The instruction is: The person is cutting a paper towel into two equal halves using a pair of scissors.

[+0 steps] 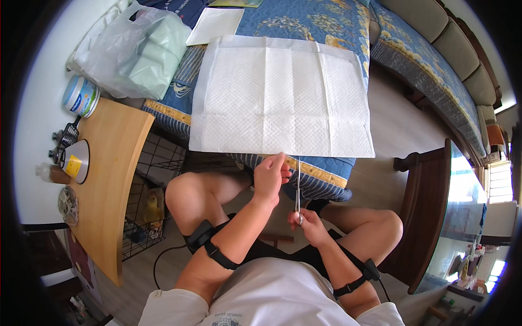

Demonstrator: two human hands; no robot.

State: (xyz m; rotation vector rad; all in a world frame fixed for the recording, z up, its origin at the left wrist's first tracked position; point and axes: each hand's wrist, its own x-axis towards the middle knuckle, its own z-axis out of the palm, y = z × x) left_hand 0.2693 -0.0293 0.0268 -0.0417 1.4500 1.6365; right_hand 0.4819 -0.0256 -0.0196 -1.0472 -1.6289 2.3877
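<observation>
A white quilted absorbent pad (281, 98), unfolded and creased, lies over the blue patterned cloth in front of me. My left hand (269, 177) pinches its near edge between thumb and fingers. Just to the right, my right hand (308, 226) grips the ring handles of a long, slim metal tool (298, 183), either scissors or forceps. It points away from me, and its tip reaches the pad's near edge. Whether the tip is above or under that edge I cannot tell. Beyond the pad's far left corner lies a smaller, folded white pad (216, 25).
The blue patterned cover (314, 169) drapes over the seat before my knees. At far left rests a translucent plastic bag (134, 53). A wooden table (110, 163) holds a tub (81, 96) and a cone (77, 162). Beneath is a wire cage (147, 220); a glass-topped table (436, 216) stands right.
</observation>
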